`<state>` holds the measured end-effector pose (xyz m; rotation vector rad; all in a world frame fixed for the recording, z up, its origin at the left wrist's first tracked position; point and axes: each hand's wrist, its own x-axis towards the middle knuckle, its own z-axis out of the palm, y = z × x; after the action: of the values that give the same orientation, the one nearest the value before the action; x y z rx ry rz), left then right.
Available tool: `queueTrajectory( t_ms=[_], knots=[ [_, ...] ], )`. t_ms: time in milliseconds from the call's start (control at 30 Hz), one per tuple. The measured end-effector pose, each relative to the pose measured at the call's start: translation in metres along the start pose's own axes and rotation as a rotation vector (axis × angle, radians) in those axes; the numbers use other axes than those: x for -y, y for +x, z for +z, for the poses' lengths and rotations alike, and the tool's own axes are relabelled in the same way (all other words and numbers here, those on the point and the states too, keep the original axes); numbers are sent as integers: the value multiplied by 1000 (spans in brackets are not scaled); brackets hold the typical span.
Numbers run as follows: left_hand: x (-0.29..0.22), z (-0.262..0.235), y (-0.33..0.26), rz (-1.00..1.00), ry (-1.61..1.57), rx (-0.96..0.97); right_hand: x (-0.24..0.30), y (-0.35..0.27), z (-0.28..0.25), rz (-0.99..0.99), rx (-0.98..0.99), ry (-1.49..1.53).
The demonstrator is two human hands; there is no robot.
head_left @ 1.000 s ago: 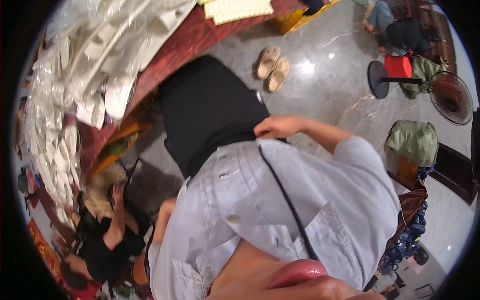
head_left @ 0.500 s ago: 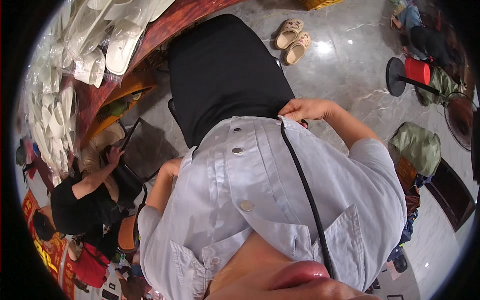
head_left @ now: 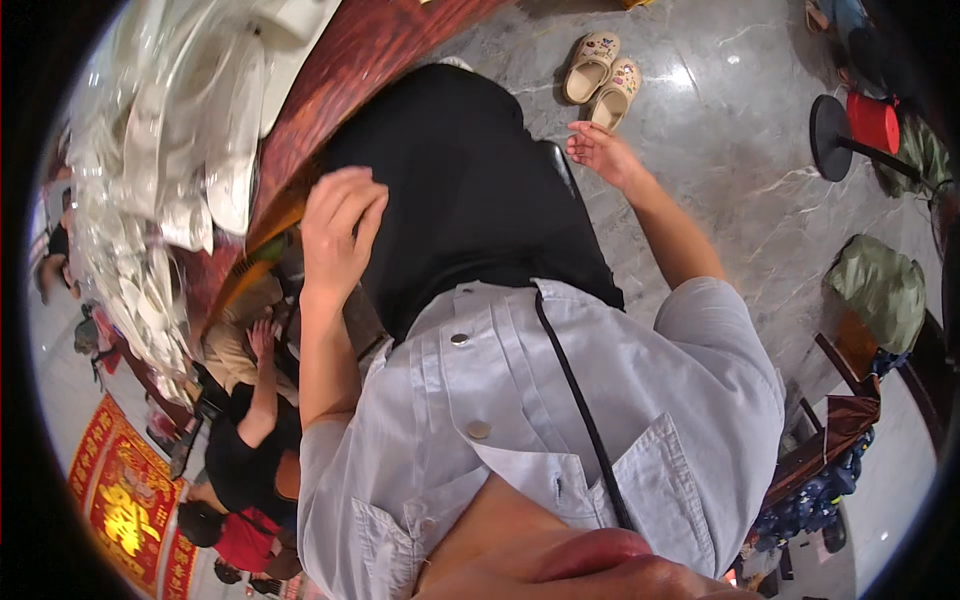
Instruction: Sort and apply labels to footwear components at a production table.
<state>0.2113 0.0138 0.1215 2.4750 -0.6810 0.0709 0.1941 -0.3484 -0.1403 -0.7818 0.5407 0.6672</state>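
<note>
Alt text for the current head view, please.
A person's left hand, loosely curled, is raised near a red-brown table piled with white footwear in clear plastic; the right hand, open, hovers beside their black-clothed lap. Beige clogs rest on the grey floor ahead.

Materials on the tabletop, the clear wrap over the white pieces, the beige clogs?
Tabletop: likely wood, glossy lacquer, given the streaked red-brown figure; laminate possible.
Clear wrap: thin, shiny plastic film, by its creases and glints.
Beige clogs: probably moulded foam or rubber, smooth; thick rounded shells suggest it.
</note>
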Motion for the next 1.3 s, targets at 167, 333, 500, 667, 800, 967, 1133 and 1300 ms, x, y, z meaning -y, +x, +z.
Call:
queueTrajectory(
  t_ms=[167,333,500,667,800,967,1133,1300],
  knots=[
    [-33,19,122,391,287,-52,-41,87,-79,-88,-304,268],
    [-22,51,163,393,474,142,-43,155,-125,-188,-740,760],
    [-2,62,167,314,577,266,-32,205,-144,-308,-797,946],
    [-12,65,181,269,595,325,-9,257,-181,-302,-791,1163],
    [-9,67,175,276,624,291,-10,279,-183,-393,-817,1029],
    [-12,67,174,243,629,292,8,287,-165,-488,-1055,1169],
    [-11,68,176,231,618,280,-12,262,-179,-525,-846,1071],
    [-13,67,175,210,630,295,-37,206,-163,-544,-528,862]
  ],
)
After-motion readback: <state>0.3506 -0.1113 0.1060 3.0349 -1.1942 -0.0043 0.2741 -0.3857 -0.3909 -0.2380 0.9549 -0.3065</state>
